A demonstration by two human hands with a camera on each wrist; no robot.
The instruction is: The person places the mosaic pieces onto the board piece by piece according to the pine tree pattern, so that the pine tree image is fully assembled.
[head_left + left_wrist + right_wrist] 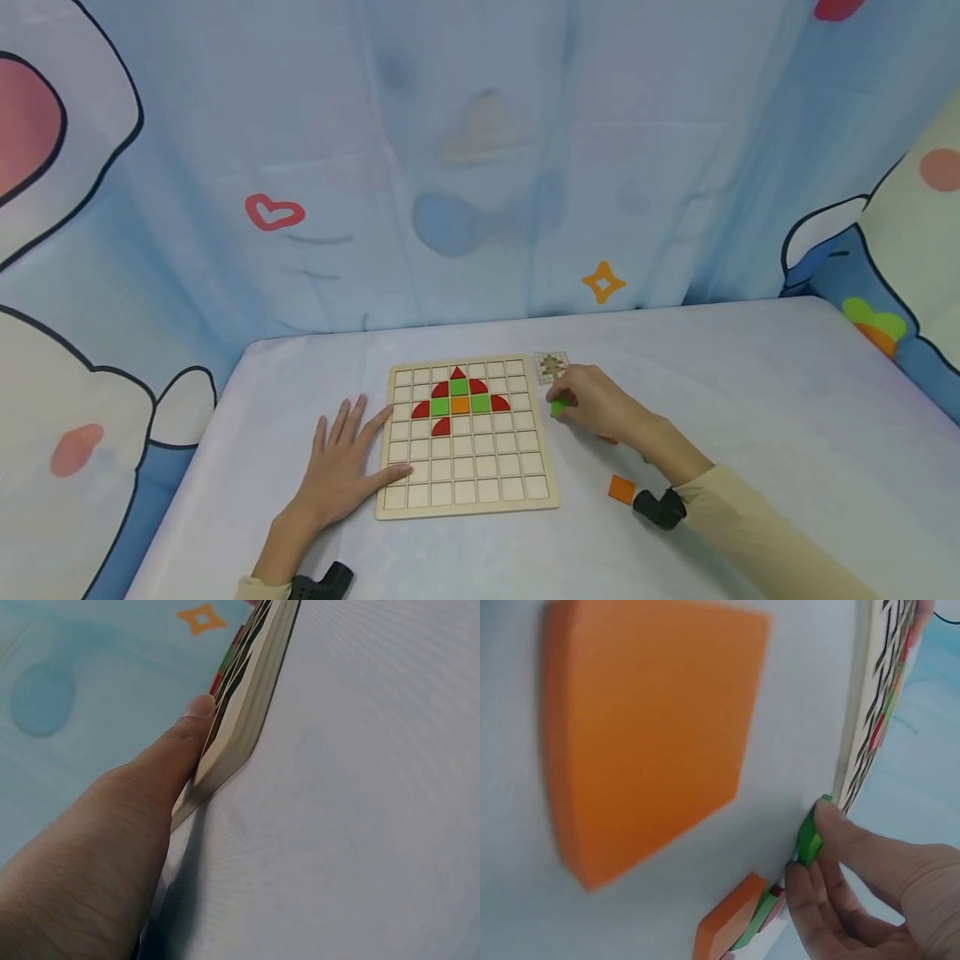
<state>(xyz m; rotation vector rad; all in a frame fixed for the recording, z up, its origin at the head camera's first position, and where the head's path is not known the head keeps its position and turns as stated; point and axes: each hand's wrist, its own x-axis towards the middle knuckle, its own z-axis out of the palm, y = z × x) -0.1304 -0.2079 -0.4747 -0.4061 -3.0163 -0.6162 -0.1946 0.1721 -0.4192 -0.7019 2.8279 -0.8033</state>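
Note:
A wooden grid board [468, 510] lies on the table. Red, green and orange pieces fill some of its upper cells, with a red triangle [458, 373] at the top and an orange square [460, 405] in the middle. My left hand [337, 475] rests at the board's left side, fingers spread, its thumb [196, 712] over the lower-left rim. Just right of the board, my right hand [596, 404] pinches a green block [808, 838] between thumb and fingers, close over the table.
A small pattern card [551, 365] lies by the board's upper right corner. An orange square block [621, 489] sits near my right wrist. Another orange block [727, 919], with green and red pieces behind it, lies partly hidden under my right arm. A patterned curtain [480, 250] hangs behind the table.

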